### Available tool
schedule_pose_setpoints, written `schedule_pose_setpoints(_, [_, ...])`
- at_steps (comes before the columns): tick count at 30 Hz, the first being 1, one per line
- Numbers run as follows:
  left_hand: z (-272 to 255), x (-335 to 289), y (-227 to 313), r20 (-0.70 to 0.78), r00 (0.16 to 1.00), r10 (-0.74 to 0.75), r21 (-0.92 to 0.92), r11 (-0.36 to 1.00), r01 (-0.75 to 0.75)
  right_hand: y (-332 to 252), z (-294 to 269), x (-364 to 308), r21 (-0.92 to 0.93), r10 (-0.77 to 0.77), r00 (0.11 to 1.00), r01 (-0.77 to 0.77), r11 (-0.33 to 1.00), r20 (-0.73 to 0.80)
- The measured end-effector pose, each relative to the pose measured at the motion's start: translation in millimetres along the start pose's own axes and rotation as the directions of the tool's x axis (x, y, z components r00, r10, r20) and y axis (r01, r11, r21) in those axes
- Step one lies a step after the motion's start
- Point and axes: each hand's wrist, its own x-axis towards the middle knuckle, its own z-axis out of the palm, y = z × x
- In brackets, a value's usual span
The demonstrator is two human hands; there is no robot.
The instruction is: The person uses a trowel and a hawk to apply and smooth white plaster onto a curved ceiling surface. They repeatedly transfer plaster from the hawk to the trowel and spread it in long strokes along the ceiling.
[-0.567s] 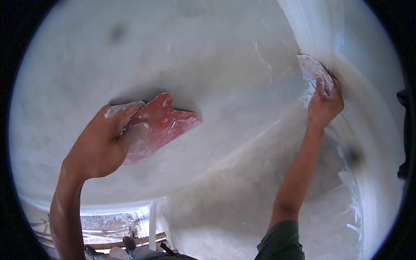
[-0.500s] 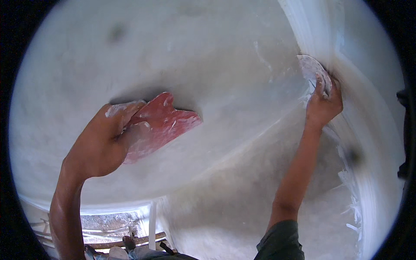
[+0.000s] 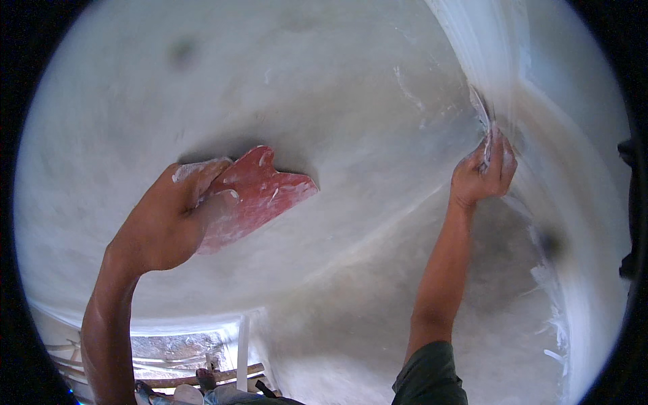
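Observation:
My left hand [image 3: 165,219] is closed round the edge of a flat red plate [image 3: 260,192] with a notched end and white smears, thumb on its face. White paste streaks the back of that hand. Out to the right, my right hand [image 3: 486,169] pinches a thin, paste-coated scraper [image 3: 482,111]. The scraper shows nearly edge-on, its upper end at the corner where the large grey plastered surface [image 3: 324,88] meets a white band [image 3: 486,47]. My fingers cover its lower part.
White paste ridges [image 3: 557,324] run down the right-hand corner. At the lower left is an opening [image 3: 179,347] with a wooden pole [image 3: 196,379] across it and a white upright [image 3: 242,351] beside it. Dark objects stand at the far right rim.
My right hand has turned the scraper from face-on to nearly edge-on and shifted slightly left and down. The left hand with the red plate has barely moved.

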Motion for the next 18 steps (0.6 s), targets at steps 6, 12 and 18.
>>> schedule_pose_setpoints(6, [-0.4, 1.7, 0.8, 0.041, 0.998, -0.046, -0.056, 0.997, 0.048, -24.8, -13.6, -34.6, 0.018, 0.037, 0.999, -0.036, 0.999, -0.018])
schedule_pose_setpoints(12, [-1.0, 0.7, 5.5, 0.032, 0.999, -0.033, -0.029, 0.999, 0.034, -31.3, -1.3, -39.1, 0.072, 0.009, 0.996, -0.015, 0.997, 0.090])
schedule_pose_setpoints(18, [5.0, 1.2, -3.8, 0.048, 0.998, -0.033, 0.011, 0.999, 0.032, -19.4, 6.1, -18.4, 0.043, 0.011, 0.997, -0.014, 0.999, 0.074])
